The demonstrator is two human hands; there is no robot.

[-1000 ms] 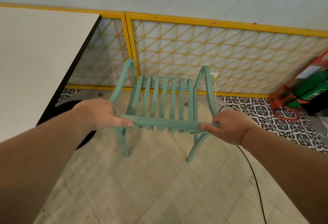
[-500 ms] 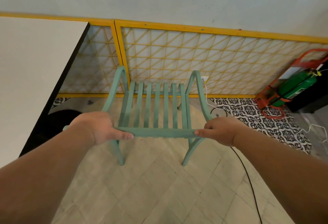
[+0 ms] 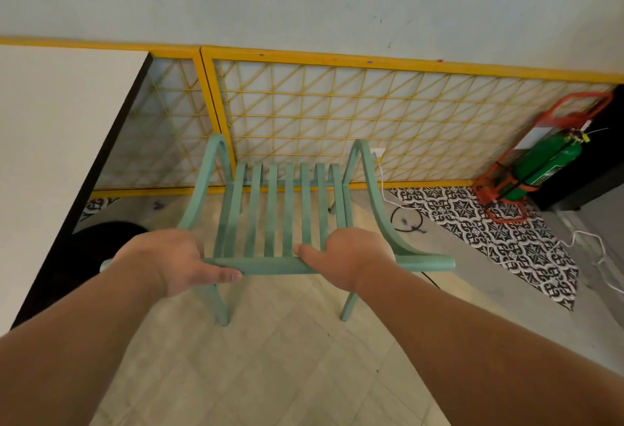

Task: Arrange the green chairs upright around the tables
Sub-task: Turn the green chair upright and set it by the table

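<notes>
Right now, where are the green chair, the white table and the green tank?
green chair [image 3: 270, 265], head view, top rail.
white table [image 3: 57, 142], head view, bare top.
green tank [image 3: 547, 164], head view, its body.

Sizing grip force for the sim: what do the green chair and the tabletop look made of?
Green chair: likely painted wood, possibly metal; matte, slightly uneven mint coat on bent slats and curved armrests. Both the left hand and right hand grip its top rail. Tabletop: looks like smooth off-white laminate with a black edge band.

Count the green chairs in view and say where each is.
1: the chair stands upright on the floor beside the table, gripped by the left hand and right hand. Others may be out of frame.
</notes>
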